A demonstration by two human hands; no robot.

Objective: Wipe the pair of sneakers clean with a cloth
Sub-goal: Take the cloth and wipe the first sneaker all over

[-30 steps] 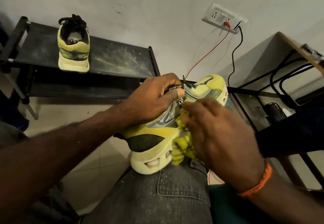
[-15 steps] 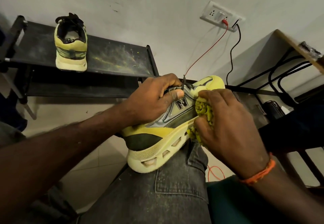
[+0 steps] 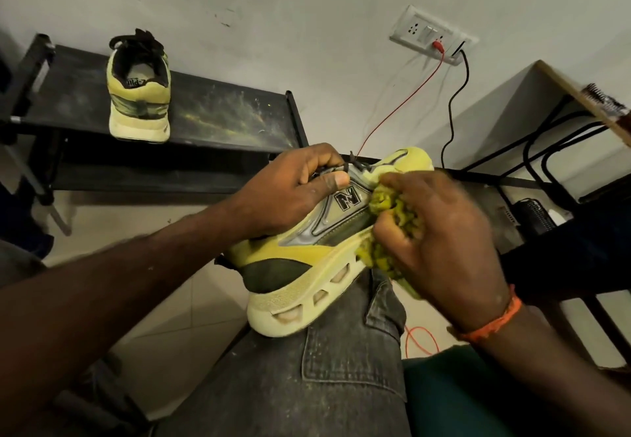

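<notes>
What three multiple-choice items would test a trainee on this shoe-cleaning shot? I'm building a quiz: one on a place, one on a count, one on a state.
1. Where does the second sneaker stand?
A. black shelf
B. floor
C. lap

2. How many cables are plugged into the wall socket?
A. one
B. two
C. four

3. What does the right hand do?
A. hangs idle
B. grips the cloth
C. ties laces

Key: 1 A, it sits on the black shelf; 2 B, one red, one black; 3 B, cloth bunched against the held sneaker.
</notes>
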